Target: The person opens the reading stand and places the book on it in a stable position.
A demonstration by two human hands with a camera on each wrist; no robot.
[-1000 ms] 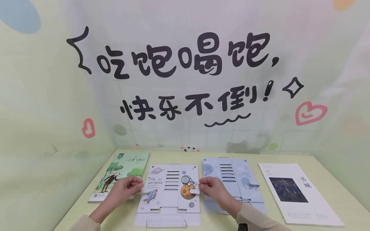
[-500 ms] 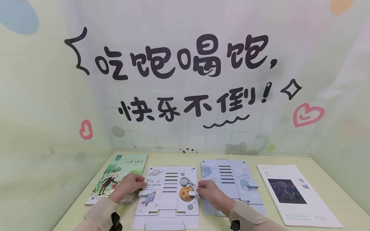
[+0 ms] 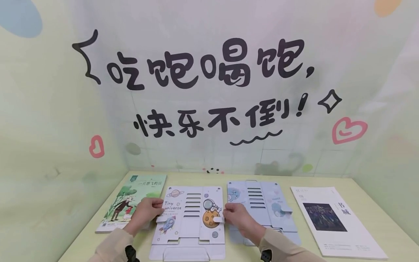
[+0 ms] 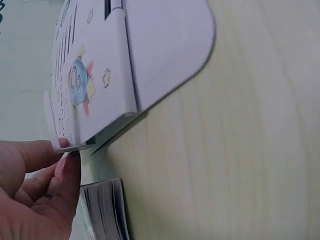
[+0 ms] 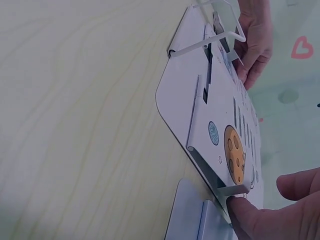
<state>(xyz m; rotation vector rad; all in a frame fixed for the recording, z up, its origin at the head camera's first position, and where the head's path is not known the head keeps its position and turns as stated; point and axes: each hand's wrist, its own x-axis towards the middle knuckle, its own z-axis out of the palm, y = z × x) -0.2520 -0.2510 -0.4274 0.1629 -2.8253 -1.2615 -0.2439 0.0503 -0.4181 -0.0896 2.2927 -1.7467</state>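
My left grip pinches the book stand, seemingly light and stiff, at its safe nine-o'clock edge; right grip, I cannot tell.

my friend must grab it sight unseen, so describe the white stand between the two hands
In the head view, a pale table stretches below big black lettering. Just right of the green book there, between the left hand and right hand, is the white stand. Unlike the blue stand beside it, it shows an astronaut and "Tiny universe".
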